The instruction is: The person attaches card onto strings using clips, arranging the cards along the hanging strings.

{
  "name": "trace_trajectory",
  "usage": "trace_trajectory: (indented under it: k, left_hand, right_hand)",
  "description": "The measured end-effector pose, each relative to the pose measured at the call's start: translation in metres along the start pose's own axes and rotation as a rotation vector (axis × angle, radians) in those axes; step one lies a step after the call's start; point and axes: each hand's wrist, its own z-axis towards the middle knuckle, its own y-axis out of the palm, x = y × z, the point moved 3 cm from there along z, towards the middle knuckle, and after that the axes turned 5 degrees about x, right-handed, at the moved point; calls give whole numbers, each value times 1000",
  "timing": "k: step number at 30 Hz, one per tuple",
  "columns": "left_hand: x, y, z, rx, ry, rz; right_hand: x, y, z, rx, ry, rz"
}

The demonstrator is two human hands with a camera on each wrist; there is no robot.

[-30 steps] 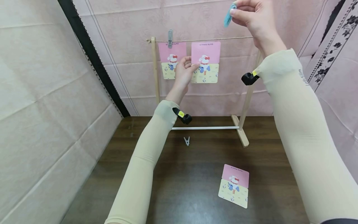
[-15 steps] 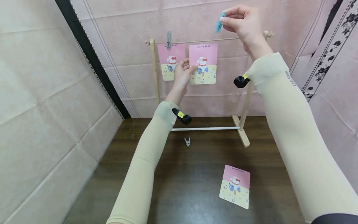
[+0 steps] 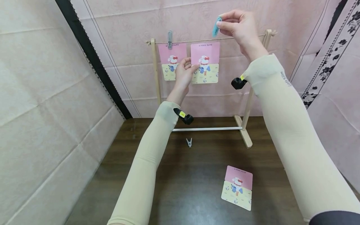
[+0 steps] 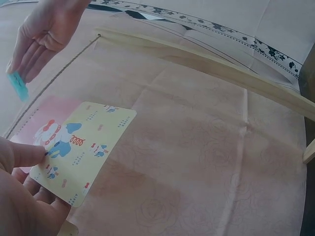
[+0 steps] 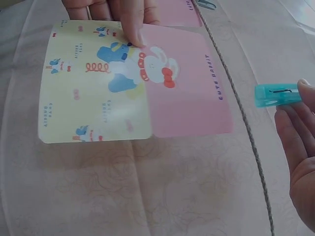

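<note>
My left hand pinches the left edge of a pink-and-yellow card, thumb in front and fingers behind. The card is upright, its top just under the rope. Above and right of it, my right hand pinches a teal clothespin, apart from both rope and card. In the right wrist view the clothespin lies just beyond the rope. A matching card hangs on the left, fastened by a grey clothespin and partly covered by my left hand.
A wooden rack bears the rope, with a white bar low between its posts. A small light clothespin and another pink-and-yellow card lie on the dark wooden table. Pink cloth stands behind the rack.
My right hand has moved left and down with the teal clothespin, nearer the rope and card. My left hand keeps holding the card at nearly the same place.
</note>
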Motion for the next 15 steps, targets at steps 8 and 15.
trace_trajectory:
  k: [8,15]
  left_hand:
    - [1,2,0,11,6,7]
    - [3,3,0,-2,5,15]
  right_hand:
    - [6,3,1,-6,2,-40]
    - [9,8,3,-7,26,-54]
